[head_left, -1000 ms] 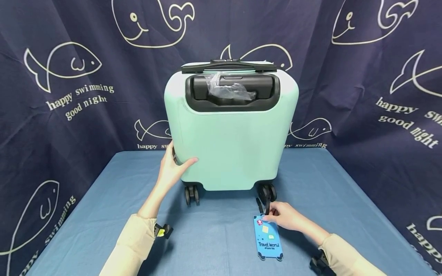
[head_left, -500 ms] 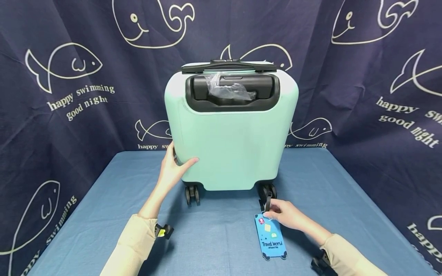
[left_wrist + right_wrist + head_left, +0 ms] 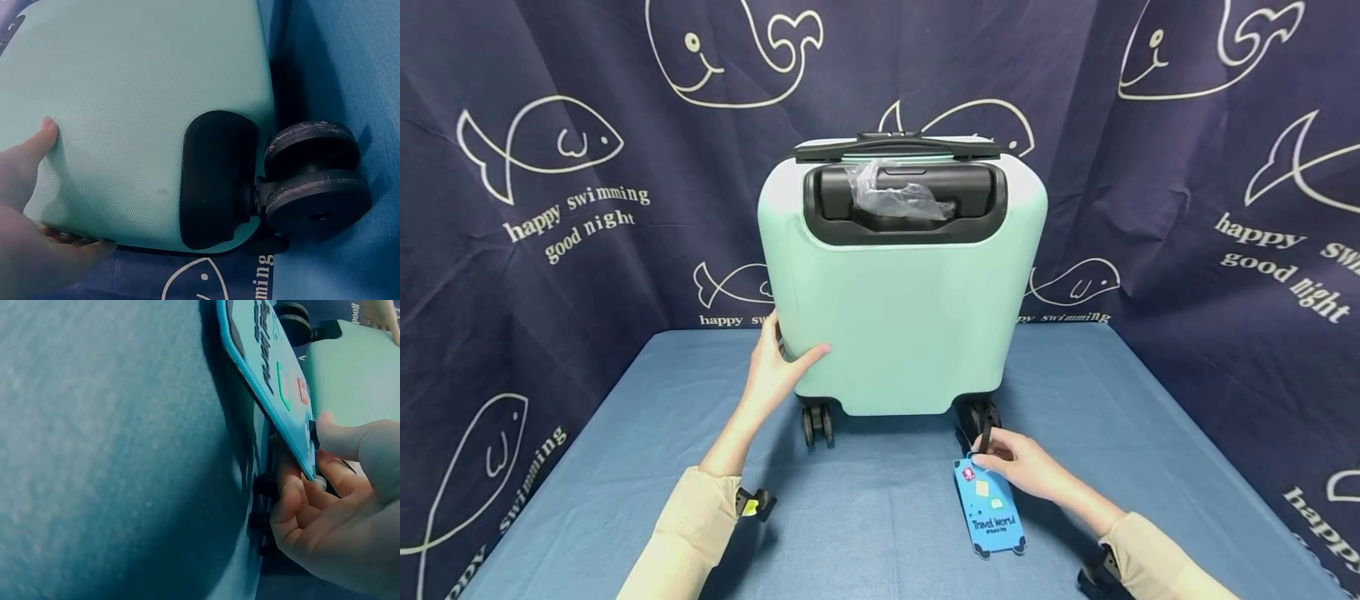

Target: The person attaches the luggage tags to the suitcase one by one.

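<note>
Pinching, with thumb and fingers of the right hand (image 3: pixel 1024 465) clamped on its strap end, a blue luggage tag (image 3: pixel 989 510). Holding this tag at a tilt just in front of and below the right castor (image 3: pixel 973 417), printed face turned towards the head camera, lower end pointing back towards the wearer. Showing on that face the words "Travel World", small coloured patches and dark corners. Carrying at the pinched end a black strap (image 3: pixel 986 438), running upward in front of the castor; leaving contact between strap and castor impossible to tell. Showing the tag nearly edge-on in the right wrist view, close over its shadow.

Standing upright behind the tag as a pale green suitcase (image 3: pixel 902 333), resting on castors. Spanning its left edge with the left hand (image 3: pixel 769 375), thumb and fingers well apart: pressing the thumb on the front face, laying the fingers along the side. Showing below that hand a twin-wheeled left castor (image 3: pixel 817 423). Bearing across the top a black carry handle (image 3: pixel 831 151), and, in a recess beneath, a black pull handle (image 3: pixel 977 187) partly wrapped in clear plastic (image 3: pixel 901 200).

Supporting all from below with a blue cloth-covered bench (image 3: pixel 880 517). Reaching in from both sides with cream sleeves (image 3: pixel 688 517). Enclosing the scene with a navy backdrop (image 3: pixel 647 292), bearing pale whales, fish and lettering.
</note>
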`<state>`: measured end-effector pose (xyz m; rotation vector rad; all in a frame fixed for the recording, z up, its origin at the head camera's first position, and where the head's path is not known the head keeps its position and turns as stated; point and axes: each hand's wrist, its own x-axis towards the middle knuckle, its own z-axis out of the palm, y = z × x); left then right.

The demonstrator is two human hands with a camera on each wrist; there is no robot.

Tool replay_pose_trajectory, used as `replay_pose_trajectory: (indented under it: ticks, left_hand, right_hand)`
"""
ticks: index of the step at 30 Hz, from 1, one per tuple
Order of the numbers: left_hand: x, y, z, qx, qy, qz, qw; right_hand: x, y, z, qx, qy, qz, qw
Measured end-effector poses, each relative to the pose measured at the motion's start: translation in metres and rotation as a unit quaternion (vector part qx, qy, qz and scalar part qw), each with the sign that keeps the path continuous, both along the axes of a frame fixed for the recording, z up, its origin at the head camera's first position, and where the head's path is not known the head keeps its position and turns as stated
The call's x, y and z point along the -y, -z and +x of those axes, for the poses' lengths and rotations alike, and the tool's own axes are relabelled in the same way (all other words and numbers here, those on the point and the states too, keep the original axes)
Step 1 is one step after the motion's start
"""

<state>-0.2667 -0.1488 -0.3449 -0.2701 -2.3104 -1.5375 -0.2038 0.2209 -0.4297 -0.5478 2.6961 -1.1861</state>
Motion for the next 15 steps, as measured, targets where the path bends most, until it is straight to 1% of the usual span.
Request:
replay_pose_trajectory:
  ticks: [9, 15]
  left_hand:
    - [-0.0008, -0.0013, 0.0013, 0.006, 0.0, 0.003, 1.0]
    - [-0.0001, -0.0004, 0.0009, 0.005, 0.003, 0.004, 1.0]
  right_hand:
    - [-0.0026, -0.0031, -0.0013, 0.011, 0.0, -0.011, 0.9999]
    - [-0.0048, -0.0098, -0.0015, -0.02, 0.002, -0.001, 0.9998]
